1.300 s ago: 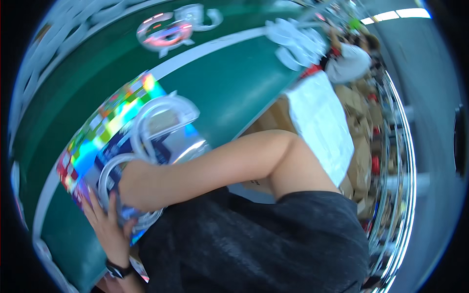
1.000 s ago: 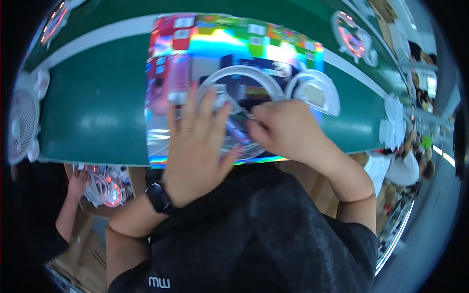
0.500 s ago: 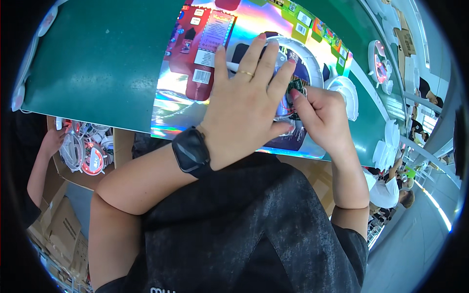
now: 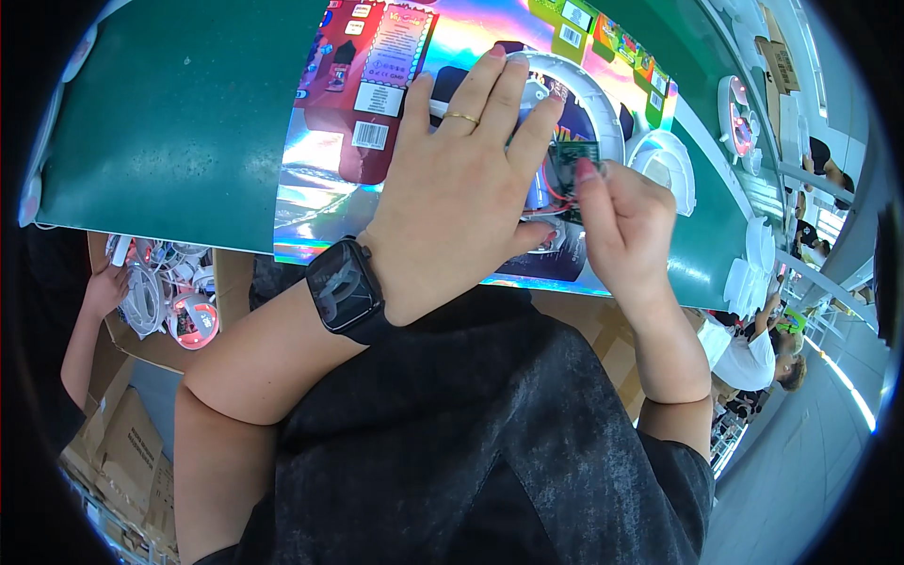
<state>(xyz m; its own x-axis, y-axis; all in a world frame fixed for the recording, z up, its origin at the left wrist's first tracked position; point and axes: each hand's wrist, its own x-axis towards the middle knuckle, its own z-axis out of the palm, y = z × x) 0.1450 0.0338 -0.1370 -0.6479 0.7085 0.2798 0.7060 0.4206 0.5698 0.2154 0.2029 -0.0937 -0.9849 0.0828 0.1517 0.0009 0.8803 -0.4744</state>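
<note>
The right hand there pinches a green circuit board, probably light, stiff and fragile, best held by its edges, while the left hand splays wide over the white plastic ring housing.

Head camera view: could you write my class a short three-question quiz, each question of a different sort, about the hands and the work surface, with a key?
1. Multiple choice: What does the person's right hand pinch?
A) a wristwatch
B) a green circuit board
C) a cardboard box

2. True or false: The person's left hand is clenched in a fist.

3. Fill in the colour: The glossy printed sheet lies on a ____ tabletop.

Key:
1. B
2. False; it is spread open.
3. green
</note>
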